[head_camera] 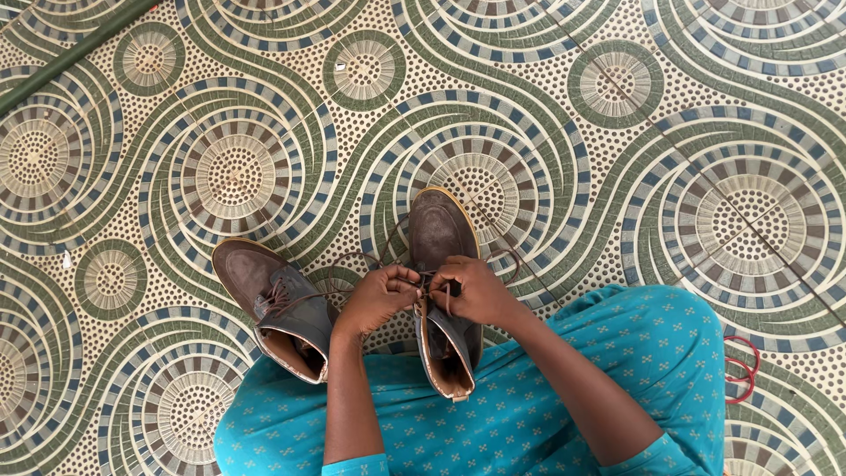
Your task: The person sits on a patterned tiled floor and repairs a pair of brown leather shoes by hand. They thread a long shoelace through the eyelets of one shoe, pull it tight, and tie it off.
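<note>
Second boot crowds left; tiled floor open ahead, right.

Patterned tile floor under two brown boots

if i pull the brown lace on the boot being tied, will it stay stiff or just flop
Likely floppy: the lace trails in loose curves over the tiled floor. It probably weighs little, being thin. The boot looks firmer, standing upright while both hands work.
</note>
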